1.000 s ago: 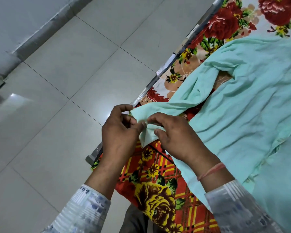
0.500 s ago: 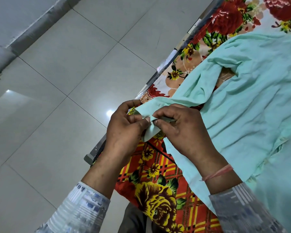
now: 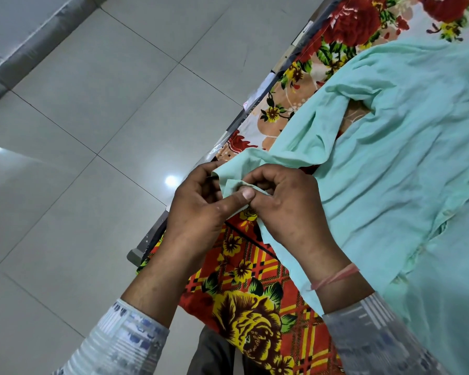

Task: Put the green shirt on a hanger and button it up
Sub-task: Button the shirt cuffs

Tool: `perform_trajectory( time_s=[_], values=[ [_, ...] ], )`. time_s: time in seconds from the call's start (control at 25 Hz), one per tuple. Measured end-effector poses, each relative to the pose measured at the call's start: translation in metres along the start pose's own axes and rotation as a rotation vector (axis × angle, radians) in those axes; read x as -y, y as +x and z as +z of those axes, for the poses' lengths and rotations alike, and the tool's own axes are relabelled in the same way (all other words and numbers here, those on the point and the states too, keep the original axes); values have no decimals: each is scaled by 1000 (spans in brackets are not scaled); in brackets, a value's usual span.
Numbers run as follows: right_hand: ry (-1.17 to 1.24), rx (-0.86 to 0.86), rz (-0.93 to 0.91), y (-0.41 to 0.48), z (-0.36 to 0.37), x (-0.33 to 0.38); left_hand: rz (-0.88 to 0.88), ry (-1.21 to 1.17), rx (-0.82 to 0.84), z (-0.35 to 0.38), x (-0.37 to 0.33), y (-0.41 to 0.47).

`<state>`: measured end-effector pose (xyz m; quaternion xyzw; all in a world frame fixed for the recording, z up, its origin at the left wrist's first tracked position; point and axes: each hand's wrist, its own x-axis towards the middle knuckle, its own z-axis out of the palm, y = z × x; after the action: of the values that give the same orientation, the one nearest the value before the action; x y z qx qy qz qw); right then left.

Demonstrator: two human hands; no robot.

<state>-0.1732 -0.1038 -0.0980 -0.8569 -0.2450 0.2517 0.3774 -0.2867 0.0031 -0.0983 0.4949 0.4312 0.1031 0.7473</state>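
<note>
Green shirt [image 3: 390, 163] is spread over a floral bedsheet [image 3: 255, 307] at the bed's edge, above a tiled floor [image 3: 92, 131]. Its sleeve cuff [image 3: 232, 182] is pinched between left hand [image 3: 198, 209] and right hand [image 3: 284, 204], fingers closed on the fabric.

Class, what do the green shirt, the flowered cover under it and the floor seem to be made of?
Green shirt: thin, matte woven cloth, perhaps cotton; it creases softly. Flowered cover: printed fabric, matte; fibre unclear. Floor: glossy tiles, likely ceramic; grout lines and a lamp's reflection show.
</note>
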Motion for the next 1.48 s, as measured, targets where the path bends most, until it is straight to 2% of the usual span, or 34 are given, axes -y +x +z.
perform_trajectory(
  time_s=[0.16,0.4,0.6,0.76,0.88,0.96,1.0,1.08,1.16,1.2,1.28,1.36,1.4,1.48],
  values=[
    [195,79,131,3,-4,-5,-35,8,-20,-5,2,6],
    [501,175,229,2,-10,-6,-86,-7,-25,-11,1,10],
    [472,315,169,6,-8,-6,-103,8,36,-11,0,11],
    [469,370,126,11,-13,-7,-114,-98,76,-12,-1,13],
    [361,277,106,11,-12,-8,-98,-130,119,-8,-4,11],
    [275,191,92,9,-10,-11,-65,16,91,-8,-3,11],
    [205,124,63,9,-9,-13,-58,151,48,-9,-3,12],
    [60,-10,0,9,-8,-16,-50,571,-60,-14,-5,16],
    [29,-67,-14,10,-11,-15,13,958,-178,-15,-9,14],
    [35,-74,-13,11,-12,-14,86,1050,-237,-13,-13,12],
    [36,-78,-18,12,-12,-12,301,1079,-317,-3,-22,9],
    [53,-101,-38,11,-11,-8,472,989,-281,11,-28,13],
    [69,-130,-50,11,-15,-7,494,916,-226,22,-31,19],
    [69,-196,-76,12,-20,-6,424,760,-132,41,-34,28]
  ],
)
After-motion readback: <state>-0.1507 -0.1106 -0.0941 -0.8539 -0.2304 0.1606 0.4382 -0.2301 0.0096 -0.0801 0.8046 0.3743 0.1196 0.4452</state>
